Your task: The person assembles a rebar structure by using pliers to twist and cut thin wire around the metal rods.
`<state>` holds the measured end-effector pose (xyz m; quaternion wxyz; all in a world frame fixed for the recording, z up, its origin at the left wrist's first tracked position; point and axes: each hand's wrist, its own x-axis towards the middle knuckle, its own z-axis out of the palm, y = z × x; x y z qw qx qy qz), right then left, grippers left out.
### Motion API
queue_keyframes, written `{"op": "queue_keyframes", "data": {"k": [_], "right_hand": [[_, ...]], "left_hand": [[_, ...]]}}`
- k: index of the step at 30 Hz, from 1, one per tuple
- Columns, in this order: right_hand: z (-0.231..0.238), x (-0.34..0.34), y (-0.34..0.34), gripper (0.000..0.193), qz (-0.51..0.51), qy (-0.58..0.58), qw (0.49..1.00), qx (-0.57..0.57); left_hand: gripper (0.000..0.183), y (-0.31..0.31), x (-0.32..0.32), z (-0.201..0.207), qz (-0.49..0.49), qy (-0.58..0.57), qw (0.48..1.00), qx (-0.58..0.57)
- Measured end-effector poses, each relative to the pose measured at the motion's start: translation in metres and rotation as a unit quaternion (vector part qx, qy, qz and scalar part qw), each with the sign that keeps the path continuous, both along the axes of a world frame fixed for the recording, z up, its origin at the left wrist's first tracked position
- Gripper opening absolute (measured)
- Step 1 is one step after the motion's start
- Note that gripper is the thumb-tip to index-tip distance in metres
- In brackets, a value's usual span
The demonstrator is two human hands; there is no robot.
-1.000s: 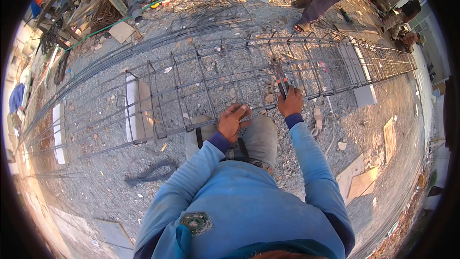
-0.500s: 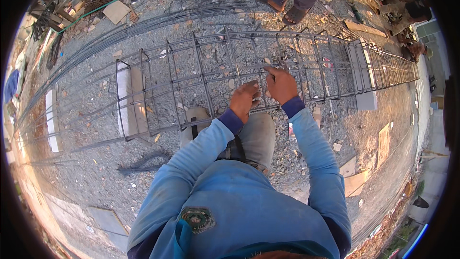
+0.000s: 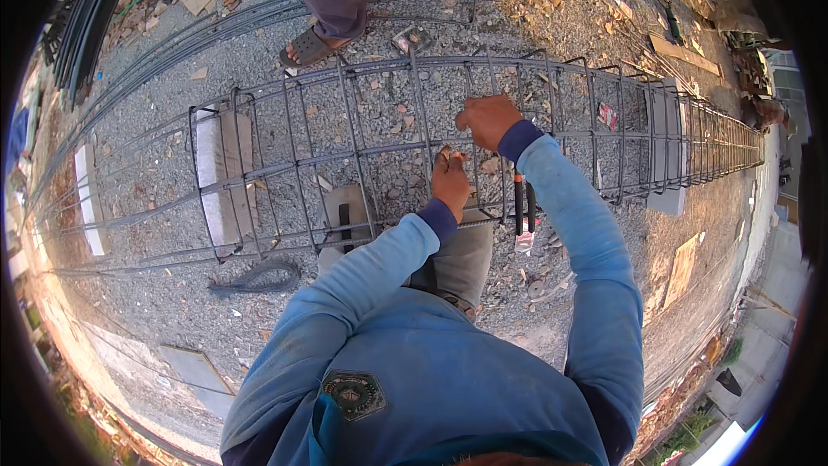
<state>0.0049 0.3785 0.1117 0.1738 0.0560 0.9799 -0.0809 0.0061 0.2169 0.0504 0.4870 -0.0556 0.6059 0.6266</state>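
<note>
A long rebar cage [image 3: 379, 151] of dark rods and square stirrups stretches across in front of me. My left hand [image 3: 450, 181] is closed, thumb and fingertips pinched together at a stirrup and the middle lengthwise bar. Just above and to its right, my right hand [image 3: 492, 122] is bent over the cage with its fingers curled together. Whatever the fingertips hold is too small to make out. A pair of pincers [image 3: 524, 207] with black handles pointing down hangs at the cage's near side, below my right wrist; neither hand touches it.
White blocks [image 3: 220, 177] and a grey block [image 3: 666, 147] lie under the cage. Beyond it stands another person in sandals [image 3: 315, 45]. A bundle of dark rods [image 3: 95, 17] shows at upper left. A wire coil [image 3: 256, 278] lies on the gravel.
My right hand has moved up and left, its fingers now curled; my left hand has shifted right. The other person has stepped left, and the rod bundle has come into view. The pincers now show.
</note>
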Motion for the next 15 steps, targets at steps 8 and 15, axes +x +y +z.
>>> {"op": "queue_keyframes", "data": {"k": [8,15], "right_hand": [[-0.021,-0.017,-0.014,0.008,-0.025,0.043,0.998,-0.036],[-0.022,-0.031,-0.028,0.021,-0.164,0.010,0.972,-0.167]], "left_hand": [[0.034,-0.028,-0.021,0.047,0.040,-0.229,0.972,0.039],[0.034,-0.048,-0.033,0.054,0.049,-0.308,0.945,0.098]]}}
